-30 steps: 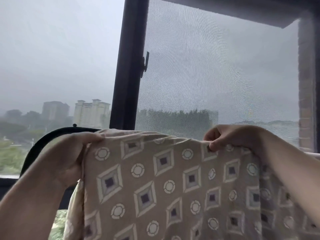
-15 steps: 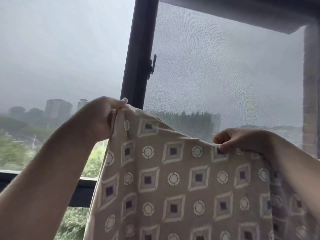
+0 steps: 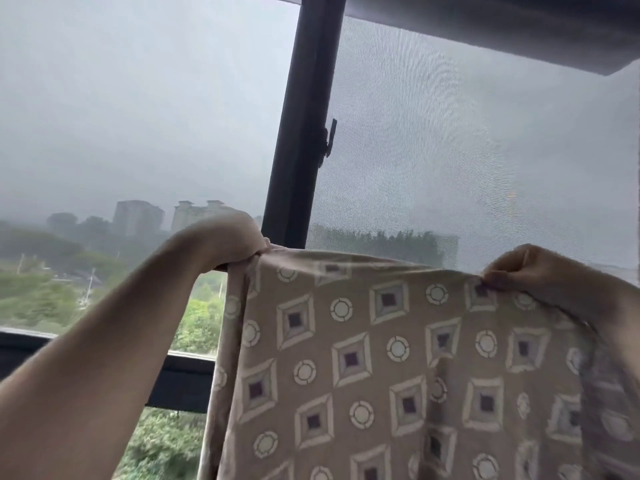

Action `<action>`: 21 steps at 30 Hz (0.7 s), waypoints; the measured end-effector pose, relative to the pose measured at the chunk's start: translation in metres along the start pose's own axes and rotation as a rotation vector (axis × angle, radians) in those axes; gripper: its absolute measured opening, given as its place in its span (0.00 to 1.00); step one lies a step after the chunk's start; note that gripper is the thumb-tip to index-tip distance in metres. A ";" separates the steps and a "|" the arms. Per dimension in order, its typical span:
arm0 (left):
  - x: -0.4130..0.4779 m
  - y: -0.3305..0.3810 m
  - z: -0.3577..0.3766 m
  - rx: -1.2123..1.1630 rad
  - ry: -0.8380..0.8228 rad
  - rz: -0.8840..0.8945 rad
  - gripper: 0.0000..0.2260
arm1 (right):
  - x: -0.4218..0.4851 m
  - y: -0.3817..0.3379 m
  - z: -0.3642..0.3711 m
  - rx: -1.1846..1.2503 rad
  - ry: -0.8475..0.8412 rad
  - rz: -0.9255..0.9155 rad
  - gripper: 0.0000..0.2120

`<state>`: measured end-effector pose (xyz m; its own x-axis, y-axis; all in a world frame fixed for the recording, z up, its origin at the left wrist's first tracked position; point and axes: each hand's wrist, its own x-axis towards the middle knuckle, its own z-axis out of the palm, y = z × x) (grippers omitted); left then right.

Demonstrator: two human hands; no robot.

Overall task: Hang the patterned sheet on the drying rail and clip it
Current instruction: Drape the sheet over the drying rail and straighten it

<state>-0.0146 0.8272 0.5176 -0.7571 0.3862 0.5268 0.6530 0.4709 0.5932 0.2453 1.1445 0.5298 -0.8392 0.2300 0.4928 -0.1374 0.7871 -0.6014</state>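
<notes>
Patterned sheet (image 3: 381, 358): top edge stretched left to right between both hands, in front of the window frame (image 3: 304, 133); the cloth hangs straight down below the grips.
Left hand (image 3: 225, 240): fist gripping the left corner, slightly higher.
Right hand (image 3: 530, 268): pinching the top edge.
Rail: not visible.

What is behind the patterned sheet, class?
Behind the patterned sheet, above its top edge, show a dark window frame, a mesh screen and hazy trees. Lower down the sheet covers everything, so any support behind it is hidden.

Beige sheet (image 3: 381, 358), white diamonds, circles; black window frame (image 3: 298, 150).
</notes>
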 end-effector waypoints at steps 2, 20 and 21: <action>-0.003 0.000 0.001 0.037 -0.013 0.011 0.19 | -0.003 0.004 0.000 -0.049 -0.044 0.066 0.27; -0.001 0.003 0.000 0.201 -0.167 -0.047 0.06 | 0.050 0.019 0.015 -1.033 -0.093 0.189 0.25; 0.000 0.005 0.001 0.230 -0.172 -0.049 0.05 | 0.052 0.017 0.016 -1.071 -0.076 0.169 0.22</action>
<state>-0.0109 0.8304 0.5197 -0.7926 0.4783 0.3780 0.6089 0.6521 0.4517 0.1911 1.1606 0.5348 -0.8396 0.3755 0.3926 0.4825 0.8475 0.2213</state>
